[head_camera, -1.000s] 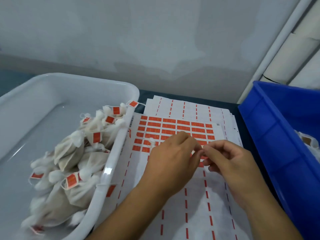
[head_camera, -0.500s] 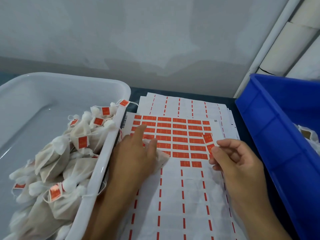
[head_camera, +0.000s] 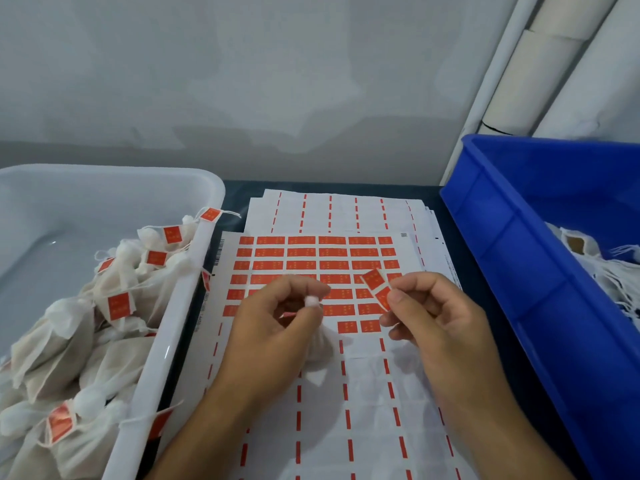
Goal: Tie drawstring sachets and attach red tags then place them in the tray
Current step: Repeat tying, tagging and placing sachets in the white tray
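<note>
While its gathered neck is pinched between the thumb and fingers of the left hand [head_camera: 277,327], a small white sachet [head_camera: 317,346] is held just above the label sheet [head_camera: 346,410], its body hanging below the fingertips. A white tuft of the neck is seen poking up between the fingertips. A red tag [head_camera: 377,285], partly folded and peeled free, is pinched between the thumb and forefinger of the right hand [head_camera: 436,327], near the sachet but apart from it. Both hands are curled, with the remaining fingers tucked toward the palms.

Rows of unused red labels are carried on the upper part of the sheet, while only red dashes between blank spaces are shown on its lower part. More sheets [head_camera: 346,209] are stacked beneath it on the dark tabletop [head_camera: 235,192].

To the left, just beside the sheets, a white tray [head_camera: 180,306] is filled along its right side with tied sachets [head_camera: 104,323] bearing red tags; 1 tag is draped over the rim. To the right, a blue bin [head_camera: 519,271] is seen, holding untagged white sachets with loose strings [head_camera: 609,268]. A pale wall is seen behind.
</note>
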Demonstrator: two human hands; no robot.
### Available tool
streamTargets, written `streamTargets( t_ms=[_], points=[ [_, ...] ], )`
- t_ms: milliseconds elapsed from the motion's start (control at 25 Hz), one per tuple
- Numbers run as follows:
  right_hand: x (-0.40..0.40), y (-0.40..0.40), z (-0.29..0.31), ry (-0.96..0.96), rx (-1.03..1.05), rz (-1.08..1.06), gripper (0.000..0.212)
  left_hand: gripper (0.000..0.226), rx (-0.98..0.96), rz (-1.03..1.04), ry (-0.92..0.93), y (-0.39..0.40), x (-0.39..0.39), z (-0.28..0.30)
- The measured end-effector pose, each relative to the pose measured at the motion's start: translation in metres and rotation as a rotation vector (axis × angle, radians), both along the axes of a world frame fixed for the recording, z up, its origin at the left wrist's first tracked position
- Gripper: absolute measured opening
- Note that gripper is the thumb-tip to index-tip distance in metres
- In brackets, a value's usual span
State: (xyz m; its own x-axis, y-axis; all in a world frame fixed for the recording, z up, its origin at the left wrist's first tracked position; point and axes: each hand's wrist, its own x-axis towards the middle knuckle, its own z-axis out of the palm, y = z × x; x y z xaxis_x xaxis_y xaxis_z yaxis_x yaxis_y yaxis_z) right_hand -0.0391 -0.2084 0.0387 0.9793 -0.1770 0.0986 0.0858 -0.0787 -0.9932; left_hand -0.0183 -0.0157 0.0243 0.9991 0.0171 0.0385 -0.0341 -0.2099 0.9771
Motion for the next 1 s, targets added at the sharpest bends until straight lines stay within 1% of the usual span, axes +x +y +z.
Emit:
streamTargets(
  t_ms=[80,160,280,400,520,560,680,880,1000],
  points=[
    [-0.001,0.000,0.001,-0.006,0.004,0.024,0.017,0.029,-0.069,-0.052,0.010,-0.006,-0.005,0.005],
    [-0.001,0.000,0.003,0.006,0.016,0.053,0.005,0.028,-0.101,-0.077,0.006,-0.010,-0.009,0.009],
    [-0.001,0.000,0.002,0.045,0.030,0.104,0.013,0.033,-0.050,-0.115,-0.021,-0.013,-0.012,0.012],
    [-0.001,0.001,0.004,0.069,0.041,0.143,0.015,0.048,-0.046,-0.186,0.009,-0.011,-0.015,0.016],
    [-0.002,0.000,0.006,0.084,0.040,0.197,0.010,0.044,-0.051,-0.279,-0.027,-0.008,-0.016,0.018],
    [-0.004,-0.001,0.007,0.090,0.034,0.219,0.009,0.047,-0.041,-0.308,-0.036,-0.007,-0.017,0.019],
    [-0.007,0.000,0.010,0.086,-0.026,0.282,0.017,0.053,-0.009,-0.358,-0.021,-0.007,-0.019,0.020],
    [-0.008,0.006,0.005,0.059,-0.134,0.255,0.022,0.056,-0.001,-0.400,-0.004,-0.006,-0.018,0.017],
    [-0.009,0.007,0.004,0.043,-0.158,0.211,0.024,0.052,-0.034,-0.413,-0.015,-0.006,-0.017,0.014]
  ],
)
